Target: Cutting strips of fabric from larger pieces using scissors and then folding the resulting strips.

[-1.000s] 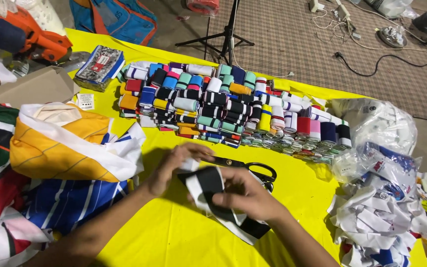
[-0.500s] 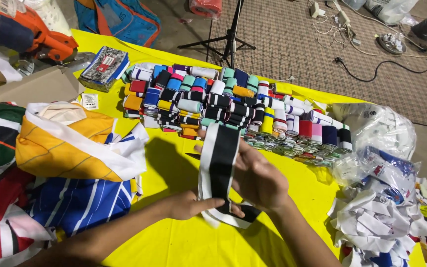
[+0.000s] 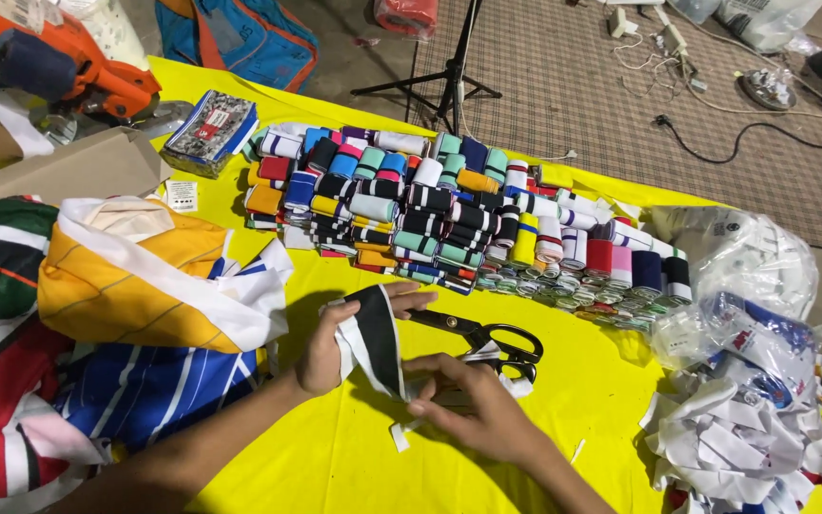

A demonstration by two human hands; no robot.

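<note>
A black strip of ribbed knit fabric with white edges [image 3: 373, 338] lies folded over the yellow table cover [image 3: 335, 466]. My left hand [image 3: 335, 343] grips its left side, thumb on top. My right hand [image 3: 473, 405] presses the strip's lower end flat against the cover with its fingers closed on the fabric. Black-handled scissors [image 3: 492, 341] lie just behind my right hand, blades pointing left, untouched.
Several rows of rolled striped knit bands [image 3: 430, 209] fill the middle of the table. A heap of striped fabric [image 3: 97, 314] lies at the left. Clear plastic bags [image 3: 744, 286] and white scraps [image 3: 763, 447] sit at the right. A cardboard box [image 3: 68, 167] and a small printed box [image 3: 209, 128] stand behind.
The strip was held upright and stretched between both hands; now it is lowered and folded onto the table. My left hand moved up to its left side and my right hand moved down.
</note>
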